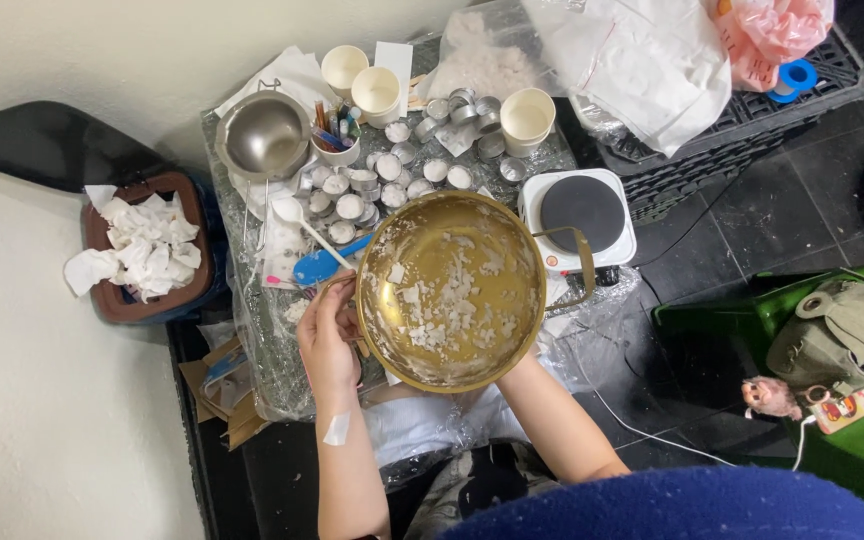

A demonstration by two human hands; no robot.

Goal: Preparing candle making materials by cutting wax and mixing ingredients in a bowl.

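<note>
White tissues fill a brown bin (pixel 147 250) at far left, beside the foil-covered bench (pixel 252 330). The left hand (pixel 327 335) pinches the left handle of a brass pan (pixel 449 290), held above the bench and flecked with white wax flakes. The right hand is hidden beneath the pan, so I cannot tell its grip. If the pan tips, flakes could scatter onto the filled tealight cups (pixel 372 180) or the hot plate (pixel 580 212).

A clear plastic bag of white flakes (pixel 482 55) lies at the table's far edge. Beside it, a crumpled white plastic bag (pixel 642 60) and a pink one (pixel 772 30) rest on a black crate (pixel 752 115).
</note>
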